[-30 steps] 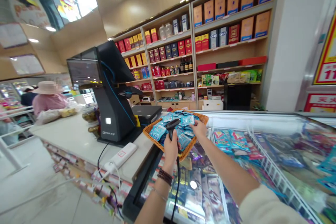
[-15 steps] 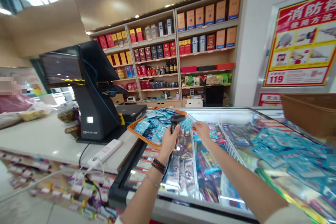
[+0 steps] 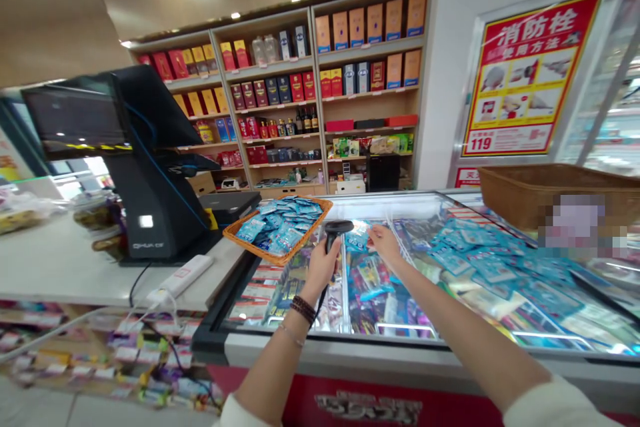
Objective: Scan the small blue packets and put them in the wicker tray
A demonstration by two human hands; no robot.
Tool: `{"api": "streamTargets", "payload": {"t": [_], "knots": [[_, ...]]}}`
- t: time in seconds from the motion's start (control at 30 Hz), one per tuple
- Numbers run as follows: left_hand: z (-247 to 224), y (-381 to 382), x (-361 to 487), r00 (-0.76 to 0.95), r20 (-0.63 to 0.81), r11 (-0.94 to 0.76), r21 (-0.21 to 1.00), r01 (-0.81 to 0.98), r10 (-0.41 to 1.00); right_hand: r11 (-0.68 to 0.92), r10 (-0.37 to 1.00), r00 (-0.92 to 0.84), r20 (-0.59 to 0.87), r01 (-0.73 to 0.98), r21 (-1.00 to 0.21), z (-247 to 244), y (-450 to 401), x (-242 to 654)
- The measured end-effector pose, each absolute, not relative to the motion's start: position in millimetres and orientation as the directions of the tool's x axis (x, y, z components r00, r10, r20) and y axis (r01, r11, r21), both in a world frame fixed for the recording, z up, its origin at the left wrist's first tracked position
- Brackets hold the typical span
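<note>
**Barcode scanner (image 3: 334,235) in left hand (image 3: 323,267), blue sachet (image 3: 357,239) at right hand (image 3: 385,247)**

Left grip clamped around the scanner's black handle, head tipped up, thin black cable trailing down past the wrist. On that wrist, dark beaded bracelets (image 3: 303,310) and a thin chain bracelet (image 3: 291,335). Right grip pinched together, thumb and fingers on the sachet's edge. Both hands over the glass lid of a chest freezer (image 3: 400,353), full of colourful packets, with more blue sachets (image 3: 493,267) lying inside toward the right. Just left of the scanner, touching neither hand, a tilted wicker basket (image 3: 277,232) heaped with blue sachets, at the corner of a white counter (image 3: 60,260). Farther left on the counter, a black POS terminal (image 3: 150,173) and a white power strip (image 3: 177,277). Behind, wooden shelves (image 3: 270,113) of boxes and bottles. At right, a red-and-yellow fire hydrant poster (image 3: 530,73) and a second wicker basket (image 3: 550,197).
</note>
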State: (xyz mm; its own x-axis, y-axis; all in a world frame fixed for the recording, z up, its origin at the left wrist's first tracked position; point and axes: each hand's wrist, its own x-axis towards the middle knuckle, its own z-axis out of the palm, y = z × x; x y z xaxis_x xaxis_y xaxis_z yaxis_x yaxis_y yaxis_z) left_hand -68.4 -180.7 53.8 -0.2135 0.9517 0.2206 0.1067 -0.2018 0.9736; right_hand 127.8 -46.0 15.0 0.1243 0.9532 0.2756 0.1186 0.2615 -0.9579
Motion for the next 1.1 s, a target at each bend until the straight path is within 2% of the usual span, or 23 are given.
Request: {"api": "streamTargets", "payload": {"t": [0.6, 0.87, 0.97, 1.1], "knots": [[36.2, -172.6, -68.7, -0.139, 0.265, -0.252, 0.962, 0.107, 0.954, 0.26, 0.958, 0.049, 0.282, 0.258, -0.93, 1.7, -38.3, 139.7], [31.5, -170.3, -68.0, -0.149, 0.271, -0.252, 0.958, 0.133, 0.951, 0.281, 0.956, 0.015, 0.292, 0.237, -0.93, 2.6, -39.5, 146.5], [36.6, -167.2, -65.0, -0.149, 0.253, -0.235, 0.963, 0.128, 0.956, 0.258, 0.959, 0.05, 0.281, 0.265, -0.929, 8.0, -39.5, 157.1], [49.1, -151.9, -50.3, -0.151, 0.214, -0.211, 0.977, 0.035, 0.965, 0.199, 0.959, 0.134, 0.251, 0.313, -0.929, 18.8, -37.6, 197.5]]}}
